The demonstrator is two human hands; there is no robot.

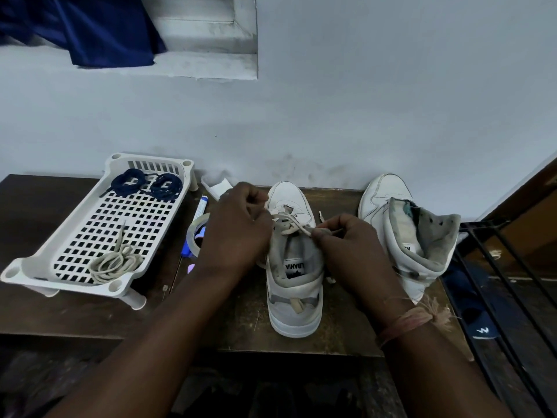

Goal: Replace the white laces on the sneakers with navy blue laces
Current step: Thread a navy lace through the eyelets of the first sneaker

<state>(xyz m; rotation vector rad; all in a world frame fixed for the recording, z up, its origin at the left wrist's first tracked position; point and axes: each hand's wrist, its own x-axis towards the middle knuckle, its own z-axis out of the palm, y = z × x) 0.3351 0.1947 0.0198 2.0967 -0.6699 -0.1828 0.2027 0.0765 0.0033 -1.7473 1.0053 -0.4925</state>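
A white sneaker (294,300) stands on the dark wooden table (337,330), toe toward the wall. Its white lace (290,224) still crosses the lower eyelets. My left hand (238,227) is curled at the left side of the tongue and holds the lace there. My right hand (346,242) pinches the other lace strand at the right side. A second white sneaker (404,224) with no lace stands to the right. A white slotted tray (27,271) on the left holds two coiled navy blue laces (147,184) and one removed white lace (113,265).
A roll of clear tape (194,236), a marker (200,206) and a small clear box (215,184) lie between tray and sneaker. The wall stands close behind. A black metal railing (506,297) runs along the right edge, with a blue sandal (479,321) below.
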